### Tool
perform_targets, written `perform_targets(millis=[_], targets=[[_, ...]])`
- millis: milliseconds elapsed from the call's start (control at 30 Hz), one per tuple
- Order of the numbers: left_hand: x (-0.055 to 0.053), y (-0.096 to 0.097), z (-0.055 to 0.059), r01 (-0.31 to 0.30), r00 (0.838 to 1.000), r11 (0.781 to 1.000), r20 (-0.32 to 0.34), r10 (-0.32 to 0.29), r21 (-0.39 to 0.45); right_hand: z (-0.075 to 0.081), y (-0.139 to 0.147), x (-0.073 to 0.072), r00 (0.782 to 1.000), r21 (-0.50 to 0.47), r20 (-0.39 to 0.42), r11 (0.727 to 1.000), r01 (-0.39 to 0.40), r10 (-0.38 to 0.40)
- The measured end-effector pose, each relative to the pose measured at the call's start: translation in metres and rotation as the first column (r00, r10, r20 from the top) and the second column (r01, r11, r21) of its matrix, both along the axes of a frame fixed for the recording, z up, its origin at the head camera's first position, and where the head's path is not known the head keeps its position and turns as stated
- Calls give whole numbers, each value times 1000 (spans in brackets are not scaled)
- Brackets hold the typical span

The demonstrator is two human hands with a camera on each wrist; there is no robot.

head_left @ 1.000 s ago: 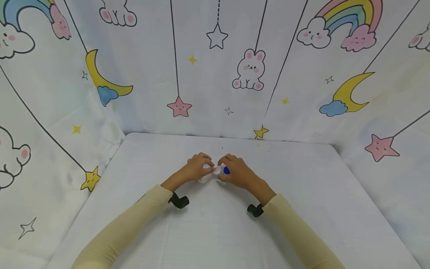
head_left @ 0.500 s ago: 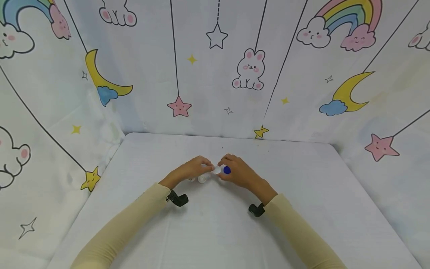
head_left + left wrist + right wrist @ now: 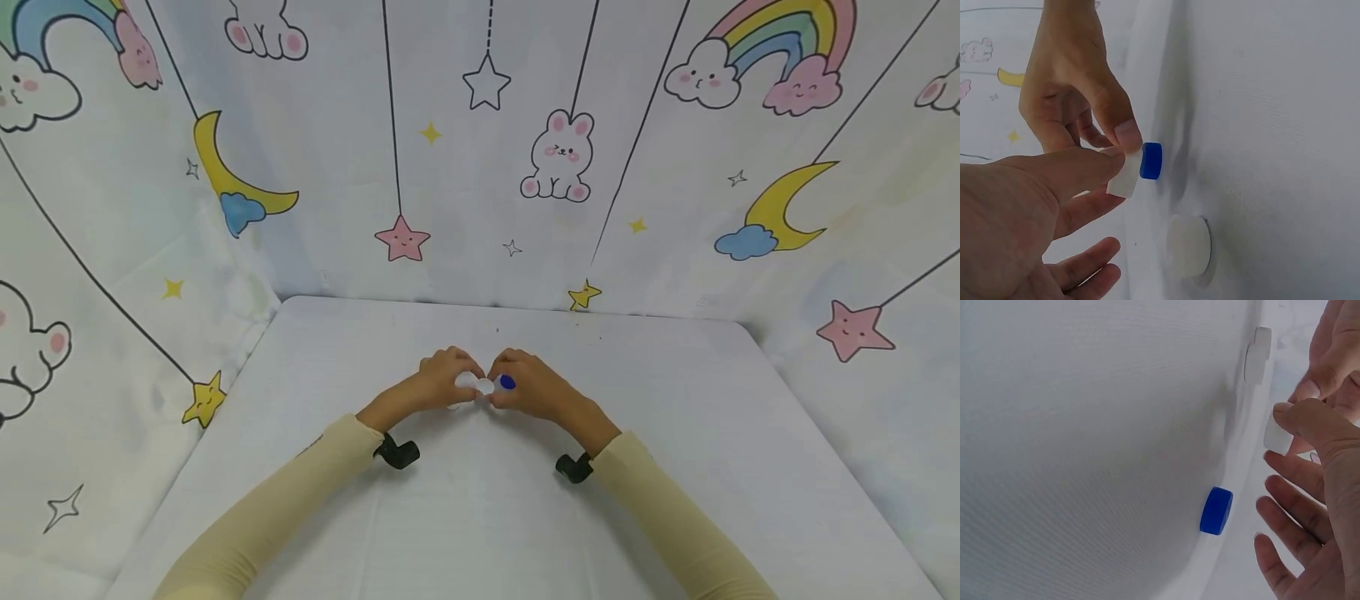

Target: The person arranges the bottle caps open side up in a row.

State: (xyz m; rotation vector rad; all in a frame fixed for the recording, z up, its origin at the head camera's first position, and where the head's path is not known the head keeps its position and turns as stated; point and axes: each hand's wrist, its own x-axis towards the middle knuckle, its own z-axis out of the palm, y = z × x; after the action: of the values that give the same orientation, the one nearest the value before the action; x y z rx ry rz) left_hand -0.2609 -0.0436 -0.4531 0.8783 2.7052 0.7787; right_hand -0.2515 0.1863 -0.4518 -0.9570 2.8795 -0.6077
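Observation:
Fingertips of both hands meet over the middle of the table. My right hand (image 3: 528,383) pinches a white bottle cap (image 3: 1277,436) between thumb and forefinger. From the other side my left hand (image 3: 442,379) pinches at the same cap, its thumb over the cap's edge in the left wrist view. Another white round shape (image 3: 467,381) shows in the curve of the left fingers. A blue bottle cap (image 3: 1216,511) rests on the table beneath the right hand. White caps (image 3: 1258,359) lie on the table by the left hand, mostly hidden in the head view.
A white cloth covers the table (image 3: 480,500). Behind and at both sides hangs a white curtain (image 3: 322,167) printed with moons, stars, rabbits and rainbows. A dark wrist camera (image 3: 397,452) sits on the left wrist and another dark camera (image 3: 573,468) on the right.
The left fingers were wider round the middle, flattened toward the cap, and are now arched again with a white shape between them. The right hand has dipped slightly and keeps its pinch.

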Motion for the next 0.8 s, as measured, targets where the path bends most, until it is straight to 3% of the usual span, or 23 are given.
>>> perform_targets(millis=[267, 800], targets=[[5, 4, -9, 49, 986, 996, -153, -61, -76, -5, -2, 2, 1000, 24, 9, 1000, -6, 5], [12, 5, -12, 55, 980, 990, -183, -79, -133, -14, -6, 1, 996, 105, -79, 994, -28, 37]])
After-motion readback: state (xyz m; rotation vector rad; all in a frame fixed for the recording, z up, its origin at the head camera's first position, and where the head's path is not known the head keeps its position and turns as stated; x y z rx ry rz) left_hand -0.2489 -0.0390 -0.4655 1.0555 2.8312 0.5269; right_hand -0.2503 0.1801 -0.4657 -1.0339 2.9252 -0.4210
